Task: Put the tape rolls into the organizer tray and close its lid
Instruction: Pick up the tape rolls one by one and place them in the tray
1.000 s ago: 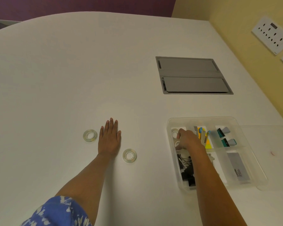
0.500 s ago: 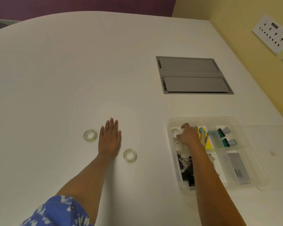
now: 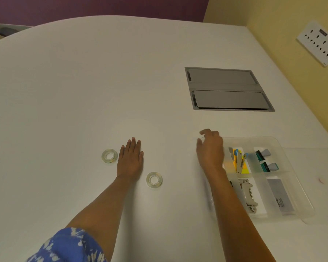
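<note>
While my left hand (image 3: pixel 130 159) lies flat and empty between the two tape rolls (image 3: pixel 109 156) (image 3: pixel 154 179) and my right hand (image 3: pixel 210 148) hovers loosely open over the tray's (image 3: pixel 284 148) left end, I judge each roll light, stiff and slick, best pinched through its hole.

Grey box (image 3: pixel 280 197) in the tray reads "camlin".

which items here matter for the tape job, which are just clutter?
Job:
- tape roll by the left fingers
- tape roll by the left wrist
- organizer tray
- its lid, open flat to the right

Clutter:
- grey hatch in the table
- wall sockets
</note>
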`<state>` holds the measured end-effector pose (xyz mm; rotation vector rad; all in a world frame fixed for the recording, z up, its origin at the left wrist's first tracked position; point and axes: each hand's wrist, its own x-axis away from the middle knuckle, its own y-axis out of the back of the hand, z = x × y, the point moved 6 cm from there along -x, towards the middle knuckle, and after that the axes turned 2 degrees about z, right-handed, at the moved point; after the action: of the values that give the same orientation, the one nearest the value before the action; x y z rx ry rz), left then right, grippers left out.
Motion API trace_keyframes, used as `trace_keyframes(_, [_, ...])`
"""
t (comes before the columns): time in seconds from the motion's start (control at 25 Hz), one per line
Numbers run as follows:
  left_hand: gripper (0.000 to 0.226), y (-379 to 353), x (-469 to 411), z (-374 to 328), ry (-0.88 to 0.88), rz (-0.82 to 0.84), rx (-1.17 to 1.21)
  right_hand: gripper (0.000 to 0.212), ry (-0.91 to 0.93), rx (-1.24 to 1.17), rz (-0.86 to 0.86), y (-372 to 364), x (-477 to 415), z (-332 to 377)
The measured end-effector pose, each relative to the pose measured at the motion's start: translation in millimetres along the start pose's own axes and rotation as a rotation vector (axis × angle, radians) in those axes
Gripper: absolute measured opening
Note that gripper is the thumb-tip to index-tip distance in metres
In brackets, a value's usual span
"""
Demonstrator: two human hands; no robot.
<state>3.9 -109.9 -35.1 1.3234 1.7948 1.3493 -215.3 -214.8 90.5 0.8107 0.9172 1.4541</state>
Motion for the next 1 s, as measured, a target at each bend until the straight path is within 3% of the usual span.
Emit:
trace_keyframes(0.16, [0.050, 2.6, 10.5, 7.3, -0.022, -0.038, -0.078, 0.030, 0.195, -0.006, 0.205, -46.7, 25.9, 41.7])
trace_keyframes(0.32, [0.049, 11.1, 21.6, 21.4, 0.037, -0.126, -0.155, 0.035, 0.279, 0.076, 0.366, -95.9, 58.9, 47.1])
trace_keyframes(0.56, [0.050, 21.0, 29.7, 52.7, 0.225, -0.139, -0.035, 0.036, 0.299, 0.126, 0.335, -124.1, 81.3, 36.0])
trace_keyframes(0.8, [0.046, 29.1, 32.3, 60.1, 0.225, -0.155, 0.085, 0.041, 0.277, 0.138, 0.223, -122.4, 83.4, 5.5])
trace_keyframes(1.0, [0.046, 38.2, 35.7, 51.4, 0.188, -0.165, 0.128, 0.048, 0.307, 0.214, 0.267, -126.0, 102.8, -20.1])
